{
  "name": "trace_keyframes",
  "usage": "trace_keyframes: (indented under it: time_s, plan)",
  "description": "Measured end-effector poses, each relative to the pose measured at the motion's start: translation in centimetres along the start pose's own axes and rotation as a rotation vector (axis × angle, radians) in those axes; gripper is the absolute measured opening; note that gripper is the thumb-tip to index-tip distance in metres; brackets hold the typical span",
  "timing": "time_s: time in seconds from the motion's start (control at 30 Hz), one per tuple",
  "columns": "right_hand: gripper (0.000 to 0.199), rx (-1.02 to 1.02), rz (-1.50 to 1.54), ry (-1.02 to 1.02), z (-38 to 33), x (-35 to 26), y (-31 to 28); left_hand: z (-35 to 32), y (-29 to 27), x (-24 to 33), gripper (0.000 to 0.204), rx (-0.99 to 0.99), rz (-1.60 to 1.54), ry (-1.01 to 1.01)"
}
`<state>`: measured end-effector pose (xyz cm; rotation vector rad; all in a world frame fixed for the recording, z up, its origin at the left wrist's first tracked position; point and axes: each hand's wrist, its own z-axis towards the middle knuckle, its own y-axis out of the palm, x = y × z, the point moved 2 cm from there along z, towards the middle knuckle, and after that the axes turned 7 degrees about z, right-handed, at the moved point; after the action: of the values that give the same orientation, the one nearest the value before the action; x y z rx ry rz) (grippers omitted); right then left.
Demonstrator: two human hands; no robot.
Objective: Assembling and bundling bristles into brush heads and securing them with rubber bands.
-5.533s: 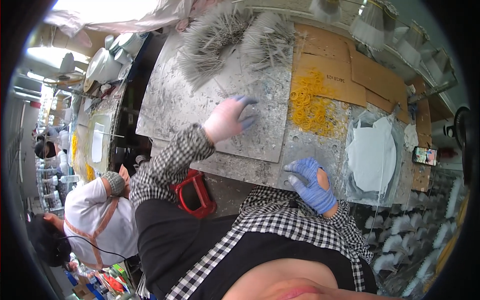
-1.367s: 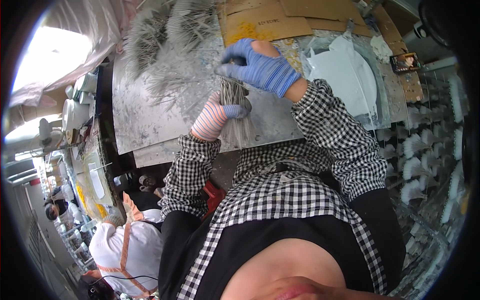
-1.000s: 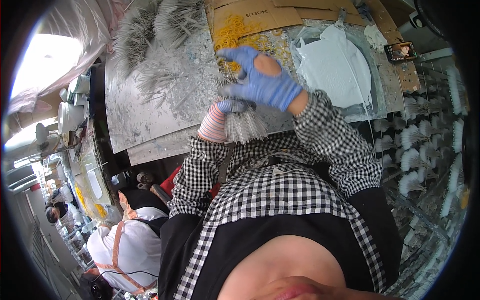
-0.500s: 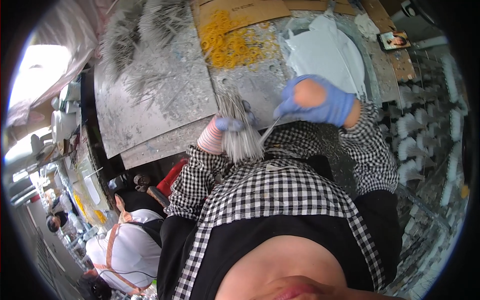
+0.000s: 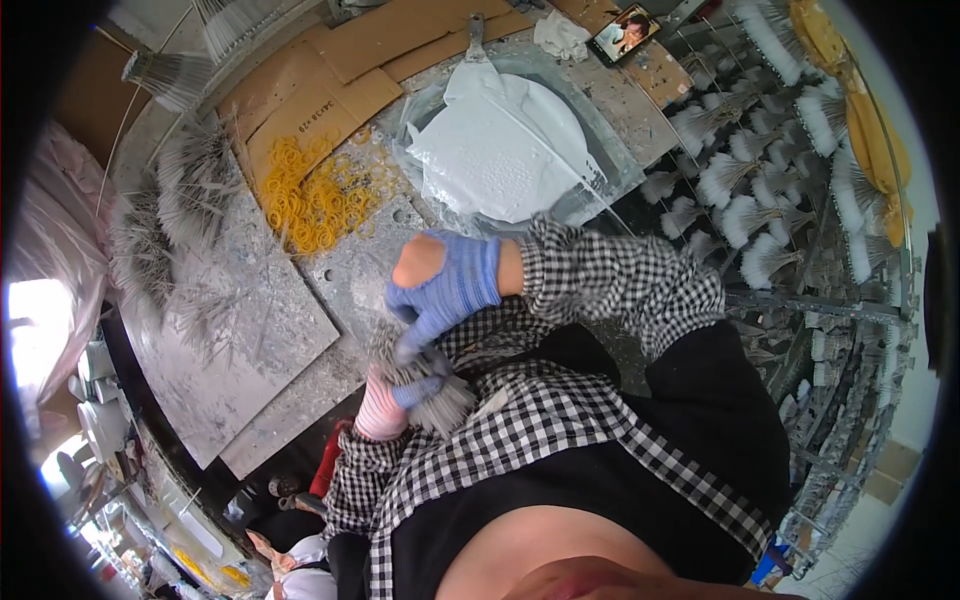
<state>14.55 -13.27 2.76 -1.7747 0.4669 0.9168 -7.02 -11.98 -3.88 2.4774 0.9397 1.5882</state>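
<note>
My left hand [image 5: 385, 400], in a pink striped glove with blue fingertips, grips a bundle of thin grey sticks [image 5: 440, 405] close to my chest. My right hand [image 5: 445, 290], in a blue glove with a worn hole at the knuckle, reaches down from above, and its fingers pinch the top of the same bundle. Both hands are over the near edge of the paint-splashed grey worktop [image 5: 250, 350]. A heap of yellow rubber bands [image 5: 315, 200] lies on the worktop just beyond my hands.
A shallow basin of white paint [image 5: 510, 140] sits at the back beside cardboard sheets [image 5: 300, 90] and a phone [image 5: 630, 30]. Loose grey sticks [image 5: 185, 200] fan out at left. A rack of white-tipped bundles [image 5: 740, 200] stands at right. Another person [image 5: 300, 565] sits at lower left.
The bundle has come off the worktop and in toward my chest in my left hand. My right hand swung out to the right, then came back onto the bundle's top.
</note>
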Motion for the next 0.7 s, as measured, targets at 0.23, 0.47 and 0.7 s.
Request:
trace_keyframes:
  time_s: [0.23,0.47,0.7]
  plan:
    - [0.043,0.534,0.941,-0.180,2.9,-3.5,7.9,-2.7,-0.3,-0.8,0.060,0.093,-0.024,0.035]
    - [0.032,0.324,0.967,-0.294,3.6,-4.5,10.5,-5.2,-2.3,-1.0,0.061,0.125,0.147,0.031]
    - [0.039,0.494,0.689,-0.415,4.4,-4.8,11.3,-2.6,-1.0,-0.7,0.060,0.212,0.171,0.137]
